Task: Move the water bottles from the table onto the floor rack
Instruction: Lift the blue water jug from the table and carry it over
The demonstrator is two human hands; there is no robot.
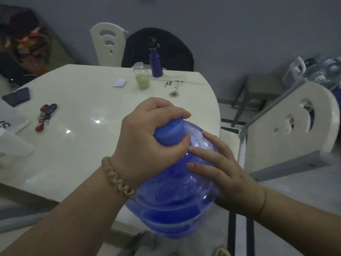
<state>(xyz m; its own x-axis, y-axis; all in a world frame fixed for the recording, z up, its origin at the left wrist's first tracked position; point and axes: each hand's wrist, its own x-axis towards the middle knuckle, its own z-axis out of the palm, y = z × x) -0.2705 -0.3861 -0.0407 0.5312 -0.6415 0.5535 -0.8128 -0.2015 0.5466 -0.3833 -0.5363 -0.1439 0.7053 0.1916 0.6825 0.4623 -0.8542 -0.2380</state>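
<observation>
Left hand [145, 145] clenches jug [175, 200] cap [170, 133]; right hand [223, 174] fingers straight, pressing jug.

The jug [175, 191] is before me at the table's [83, 145] right edge; keys [46, 115] lie left, jar [141, 75] and bottle [156, 60] behind.

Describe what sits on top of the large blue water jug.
A blue cap, gripped by the left hand; the right hand rests on the jug beside it. The neck beneath is hidden.
</observation>
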